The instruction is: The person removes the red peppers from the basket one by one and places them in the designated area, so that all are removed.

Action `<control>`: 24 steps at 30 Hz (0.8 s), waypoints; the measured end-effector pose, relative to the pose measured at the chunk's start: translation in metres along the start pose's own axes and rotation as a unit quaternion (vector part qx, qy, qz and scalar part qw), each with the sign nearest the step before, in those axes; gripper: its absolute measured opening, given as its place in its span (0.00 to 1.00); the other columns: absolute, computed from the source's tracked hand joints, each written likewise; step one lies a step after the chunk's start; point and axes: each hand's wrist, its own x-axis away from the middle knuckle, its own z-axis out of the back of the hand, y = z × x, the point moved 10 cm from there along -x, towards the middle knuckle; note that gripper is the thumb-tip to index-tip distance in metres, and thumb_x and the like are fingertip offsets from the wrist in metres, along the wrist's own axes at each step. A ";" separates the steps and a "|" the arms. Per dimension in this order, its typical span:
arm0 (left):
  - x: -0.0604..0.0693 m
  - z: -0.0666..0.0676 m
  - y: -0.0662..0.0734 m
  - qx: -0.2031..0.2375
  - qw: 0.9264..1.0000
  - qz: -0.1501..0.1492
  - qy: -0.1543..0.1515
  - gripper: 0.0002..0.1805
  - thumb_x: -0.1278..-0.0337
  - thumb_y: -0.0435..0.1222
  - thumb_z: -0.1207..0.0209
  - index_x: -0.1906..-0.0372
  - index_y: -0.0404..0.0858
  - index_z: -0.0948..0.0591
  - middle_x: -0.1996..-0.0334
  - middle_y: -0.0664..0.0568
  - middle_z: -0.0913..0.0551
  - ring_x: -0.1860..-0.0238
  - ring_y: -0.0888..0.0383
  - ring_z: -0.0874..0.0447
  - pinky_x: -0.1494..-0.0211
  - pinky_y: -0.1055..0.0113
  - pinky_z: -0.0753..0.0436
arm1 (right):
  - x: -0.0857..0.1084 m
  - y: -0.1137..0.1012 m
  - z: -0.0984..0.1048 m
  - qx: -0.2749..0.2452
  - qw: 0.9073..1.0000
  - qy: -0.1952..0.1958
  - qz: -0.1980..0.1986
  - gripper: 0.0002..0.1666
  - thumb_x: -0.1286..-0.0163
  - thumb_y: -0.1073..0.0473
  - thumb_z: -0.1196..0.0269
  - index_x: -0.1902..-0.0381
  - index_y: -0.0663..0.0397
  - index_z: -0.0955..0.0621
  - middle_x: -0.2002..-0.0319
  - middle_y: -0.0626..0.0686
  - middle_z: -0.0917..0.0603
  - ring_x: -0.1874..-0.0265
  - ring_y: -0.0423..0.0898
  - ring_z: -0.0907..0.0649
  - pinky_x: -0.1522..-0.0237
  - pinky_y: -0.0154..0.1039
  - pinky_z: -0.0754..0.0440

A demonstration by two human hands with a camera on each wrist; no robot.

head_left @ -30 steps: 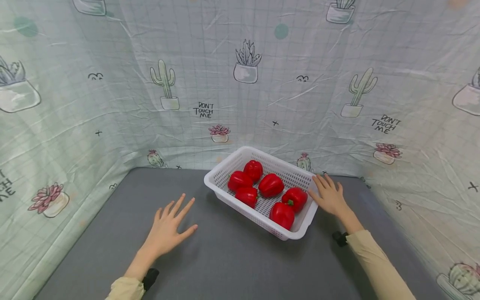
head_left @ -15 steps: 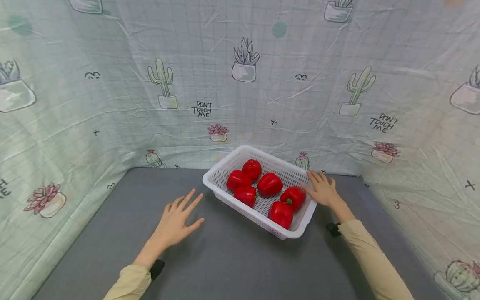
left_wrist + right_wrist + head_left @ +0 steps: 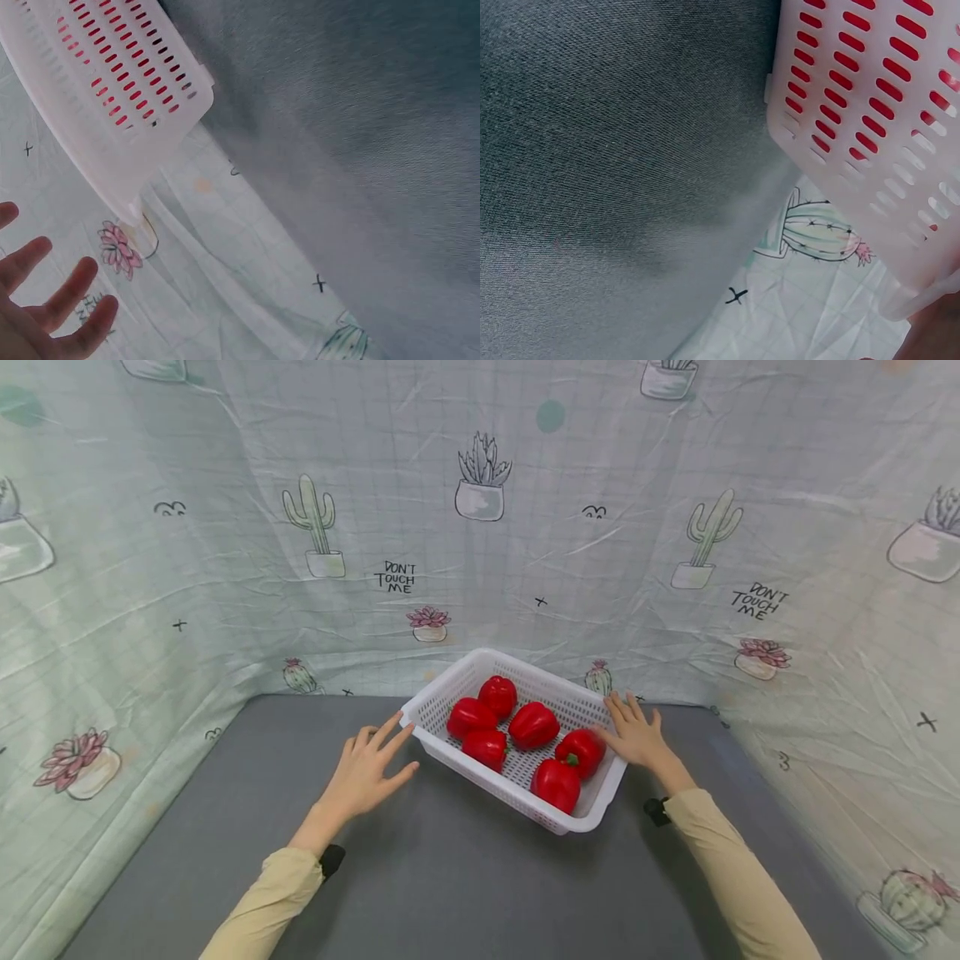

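A white perforated plastic basket (image 3: pixel 489 780) sits at an angle on the grey surface, with several red bell peppers (image 3: pixel 534 725) lying inside. My left hand (image 3: pixel 367 772) is spread out by the basket's left corner. In the left wrist view a gap shows between its fingertips (image 3: pixel 79 274) and the basket wall (image 3: pixel 142 150). At the right end, my right hand (image 3: pixel 637 742) lies over the rim with fingers extended, the thumb side towards the peppers. The right wrist view shows only part of a finger (image 3: pixel 934 330) against the rim; whether it presses there I cannot tell.
A pale sheet printed with cacti (image 3: pixel 480 560) hangs behind and along both sides, close behind the basket's far corner. The grey surface (image 3: pixel 480 885) extends in front of the basket. A black wrist camera (image 3: pixel 332 860) sits under my left wrist.
My left hand has moved forward and right, up to the basket's left corner. My right hand has shifted slightly inward over the right rim. The view has drifted slightly; the peppers lie as before.
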 end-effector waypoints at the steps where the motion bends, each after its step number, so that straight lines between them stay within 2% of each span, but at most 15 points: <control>1: -0.004 0.001 0.000 0.001 1.000 -0.002 0.001 0.32 0.48 0.51 0.46 0.37 0.47 0.35 0.34 0.49 0.39 0.51 0.45 0.33 0.56 0.50 0.32 | 0.000 0.000 0.000 0.001 1.000 0.001 -0.002 0.43 0.34 0.39 0.56 0.31 0.59 0.52 0.31 0.62 0.53 0.32 0.61 0.59 0.43 0.70 0.68; 9: -0.036 -0.001 0.002 0.014 1.000 0.001 -0.006 0.30 0.46 0.49 0.47 0.37 0.46 0.34 0.36 0.48 0.36 0.57 0.48 0.35 0.63 0.59 0.37 | -0.002 0.005 -0.002 0.008 1.000 0.002 -0.012 0.42 0.34 0.39 0.57 0.31 0.58 0.52 0.31 0.62 0.52 0.33 0.64 0.59 0.43 0.70 0.69; 16: -0.058 -0.011 0.005 0.030 0.999 -0.002 -0.020 0.30 0.47 0.48 0.46 0.37 0.45 0.34 0.38 0.47 0.33 0.56 0.48 0.33 0.60 0.56 0.33 | -0.002 0.005 -0.002 0.003 1.000 0.005 -0.017 0.42 0.34 0.40 0.56 0.31 0.58 0.52 0.31 0.62 0.51 0.33 0.64 0.58 0.43 0.71 0.67; 24: -0.079 -0.027 0.009 0.051 0.998 -0.002 -0.027 0.30 0.46 0.48 0.47 0.38 0.44 0.34 0.39 0.47 0.31 0.52 0.47 0.33 0.55 0.53 0.30 | -0.003 0.004 -0.004 0.000 1.000 0.011 -0.015 0.41 0.34 0.42 0.54 0.31 0.57 0.51 0.31 0.62 0.50 0.33 0.63 0.57 0.43 0.71 0.65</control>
